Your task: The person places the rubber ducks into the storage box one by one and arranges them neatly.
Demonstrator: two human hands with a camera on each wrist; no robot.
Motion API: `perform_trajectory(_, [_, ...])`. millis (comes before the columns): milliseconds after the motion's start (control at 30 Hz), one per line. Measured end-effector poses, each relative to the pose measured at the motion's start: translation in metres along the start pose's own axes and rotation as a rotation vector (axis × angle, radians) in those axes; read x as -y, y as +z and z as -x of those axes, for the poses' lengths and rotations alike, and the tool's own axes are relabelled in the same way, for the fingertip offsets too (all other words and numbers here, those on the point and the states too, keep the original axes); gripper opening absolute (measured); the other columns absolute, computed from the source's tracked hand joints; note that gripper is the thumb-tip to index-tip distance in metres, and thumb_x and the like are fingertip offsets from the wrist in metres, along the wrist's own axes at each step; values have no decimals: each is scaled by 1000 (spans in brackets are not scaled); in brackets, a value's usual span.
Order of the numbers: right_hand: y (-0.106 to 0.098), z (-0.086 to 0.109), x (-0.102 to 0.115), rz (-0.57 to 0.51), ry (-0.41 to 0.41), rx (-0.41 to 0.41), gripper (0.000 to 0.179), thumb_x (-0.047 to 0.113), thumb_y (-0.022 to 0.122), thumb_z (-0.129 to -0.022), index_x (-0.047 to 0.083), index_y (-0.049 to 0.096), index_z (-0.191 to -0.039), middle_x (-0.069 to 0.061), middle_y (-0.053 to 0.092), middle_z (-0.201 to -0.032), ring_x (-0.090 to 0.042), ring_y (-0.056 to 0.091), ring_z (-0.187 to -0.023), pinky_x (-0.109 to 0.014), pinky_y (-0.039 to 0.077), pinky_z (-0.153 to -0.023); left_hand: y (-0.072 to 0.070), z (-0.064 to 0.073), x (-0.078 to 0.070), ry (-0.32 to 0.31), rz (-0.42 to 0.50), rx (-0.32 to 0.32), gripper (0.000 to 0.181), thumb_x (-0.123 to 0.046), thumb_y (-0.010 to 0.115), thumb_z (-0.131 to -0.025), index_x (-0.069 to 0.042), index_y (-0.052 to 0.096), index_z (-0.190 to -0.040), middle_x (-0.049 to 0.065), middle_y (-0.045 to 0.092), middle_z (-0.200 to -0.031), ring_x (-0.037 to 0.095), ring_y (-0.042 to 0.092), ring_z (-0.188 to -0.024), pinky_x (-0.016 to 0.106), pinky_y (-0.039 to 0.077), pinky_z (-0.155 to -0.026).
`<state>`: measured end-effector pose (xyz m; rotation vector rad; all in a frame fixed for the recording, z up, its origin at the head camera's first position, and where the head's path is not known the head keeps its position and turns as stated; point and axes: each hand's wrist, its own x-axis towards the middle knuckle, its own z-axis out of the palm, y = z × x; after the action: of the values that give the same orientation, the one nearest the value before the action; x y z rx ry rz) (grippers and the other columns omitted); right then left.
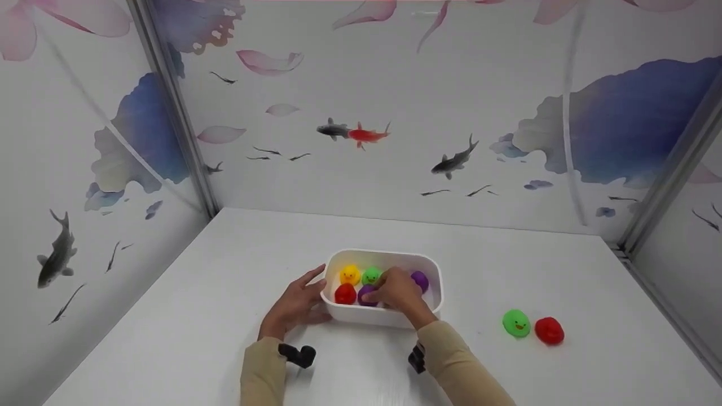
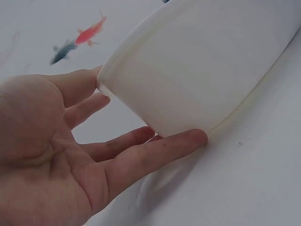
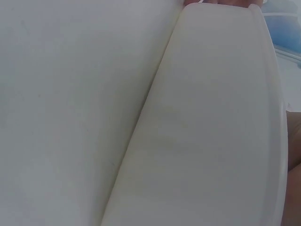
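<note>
A white plastic bin [image 1: 366, 316] stands on the table with small toy ducks in it. My left hand [image 1: 296, 304] rests on its left end, fingers [image 2: 155, 153] mostly straight against the corner and lower side in the left wrist view. My right hand [image 1: 399, 288] reaches over the near rim into the bin. Its thumb and fingers pinch a purple toy duck [image 1: 366, 295], which they partly cover. Beside that duck are a red duck [image 1: 345, 294], a yellow duck [image 1: 350, 275] and a green duck [image 1: 371, 275]. Another purple duck [image 1: 419, 281] sits at the right end.
To the right of the bin, a green duck [image 1: 516, 323] and a red duck [image 1: 549, 331] lie on the white table [image 1: 225, 254]. Walls printed with fish and petals [image 1: 383, 186] enclose the back and sides. The right wrist view is mostly filled by the bin's side wall [image 3: 202, 117].
</note>
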<state>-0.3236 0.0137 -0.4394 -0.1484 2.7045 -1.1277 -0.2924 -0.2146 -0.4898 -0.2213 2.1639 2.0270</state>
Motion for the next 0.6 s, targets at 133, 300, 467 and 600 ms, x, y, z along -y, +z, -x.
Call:
perform_trajectory(133, [-2, 1, 0, -14, -6, 16, 21, 28, 86, -78, 11, 78, -88, -6, 70, -76, -18, 55, -69, -25, 51, -63, 0, 0, -1, -9, -11, -4, 59, -41, 59, -100, -34, 37, -155, 20, 41, -158, 43, 50, -137, 51, 60, -89])
perform_trajectory(300, [-13, 6, -2, -18, -44, 8, 24, 26, 86, -79, 10, 79, -96, -3, 73, -85, -20, 61, -78, -32, 59, -77, 3, -1, -3, -3, -9, 5, 59, -40, 58, -101, -33, 36, -156, 20, 41, -158, 42, 50, -137, 50, 60, -90])
perform_trajectory(467, [-33, 16, -5, -8, -134, -34, 22, 20, 84, -81, 7, 77, -96, -5, 73, -92, -19, 62, -81, -34, 60, -83, 2, -1, -4, -2, 24, 17, 60, -39, 59, -101, -32, 36, -156, 19, 40, -158, 41, 50, -138, 50, 59, -92])
perform_trajectory(600, [-51, 29, -15, -31, -217, -49, 22, 16, 81, -84, 6, 75, -102, -5, 73, -95, -17, 64, -84, -33, 62, -83, -1, 1, -3, -5, 24, 14, 61, -41, 59, -100, -33, 36, -156, 18, 39, -159, 41, 50, -138, 50, 59, -92])
